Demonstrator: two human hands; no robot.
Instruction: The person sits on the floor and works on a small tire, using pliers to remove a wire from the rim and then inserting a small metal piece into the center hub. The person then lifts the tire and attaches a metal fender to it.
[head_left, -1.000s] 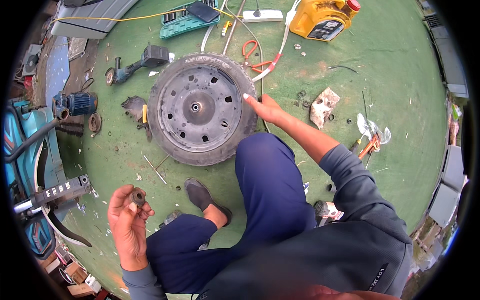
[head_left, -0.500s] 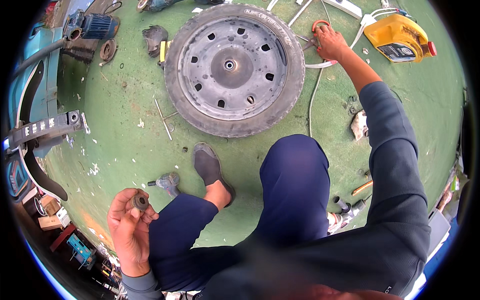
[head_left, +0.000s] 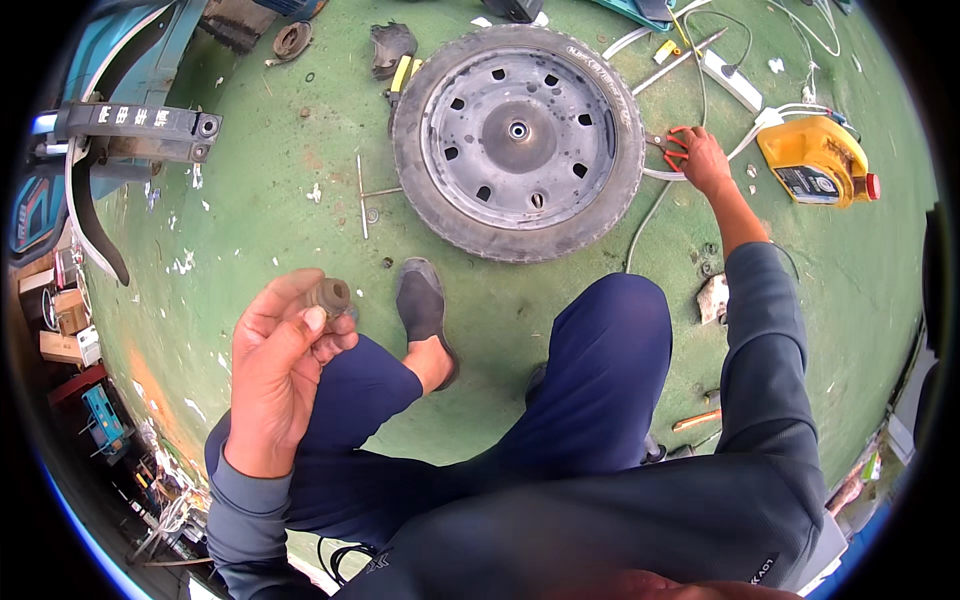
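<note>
Your left grip (head_left: 285, 345) pinches a small dark bushing (head_left: 333, 293), so hold that lightly while your right grip (head_left: 706, 162), its closure hard to tell, best gathers both handles of the orange-handled pliers (head_left: 674, 150) beneath it, clear of the wheel (head_left: 520, 155) to its left.

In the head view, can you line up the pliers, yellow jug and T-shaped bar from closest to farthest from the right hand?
1. Red-handled pliers, touching the right hand.
2. Yellow jug, just right of that hand.
3. T-shaped metal bar, left of the wheel.
</note>
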